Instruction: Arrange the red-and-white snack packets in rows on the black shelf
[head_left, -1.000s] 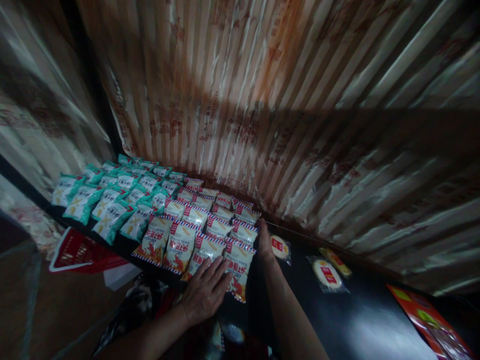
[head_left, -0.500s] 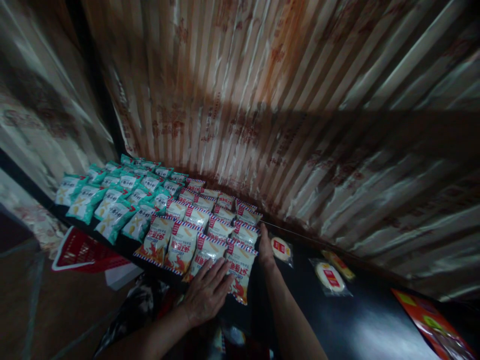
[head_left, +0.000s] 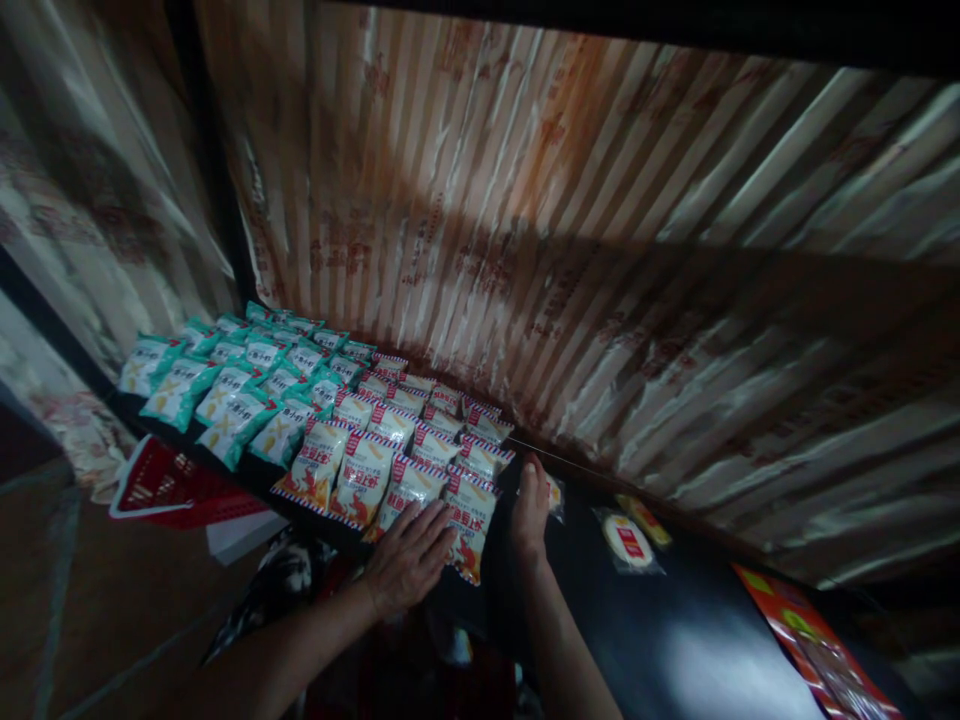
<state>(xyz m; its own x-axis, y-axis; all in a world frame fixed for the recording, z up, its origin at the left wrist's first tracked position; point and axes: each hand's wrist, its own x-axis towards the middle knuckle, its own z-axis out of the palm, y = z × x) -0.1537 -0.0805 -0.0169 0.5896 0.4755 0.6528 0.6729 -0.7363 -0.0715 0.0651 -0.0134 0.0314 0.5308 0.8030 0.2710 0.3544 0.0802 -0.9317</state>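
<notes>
Rows of orange-and-white snack bags (head_left: 362, 478) with striped edges lie overlapping on a black shelf (head_left: 592, 620). My left hand (head_left: 409, 560) rests with fingers stretched out across the lower part of the front bags, near the right end of that row. To the right of the bags, my right hand (head_left: 531, 505) stands on edge with its fingers extended, a small gap from the nearest bag. It partly covers a round, clear-wrapped snack (head_left: 555, 495) behind it. Left of the orange bags sit several rows of teal-and-white snack bags (head_left: 232, 415).
Further right on the shelf are another round wrapped snack (head_left: 630, 540), a yellow packet (head_left: 645, 520) and a large orange-red bag (head_left: 814, 640). Wrinkled printed sheeting (head_left: 420, 200) backs the shelf. Below the shelf at left is a red basket (head_left: 165, 490) beside a white box (head_left: 244, 535).
My right hand has moved away from the orange bags and now overlaps the round snack. My left hand stays on the front bags. The view has shifted slightly.
</notes>
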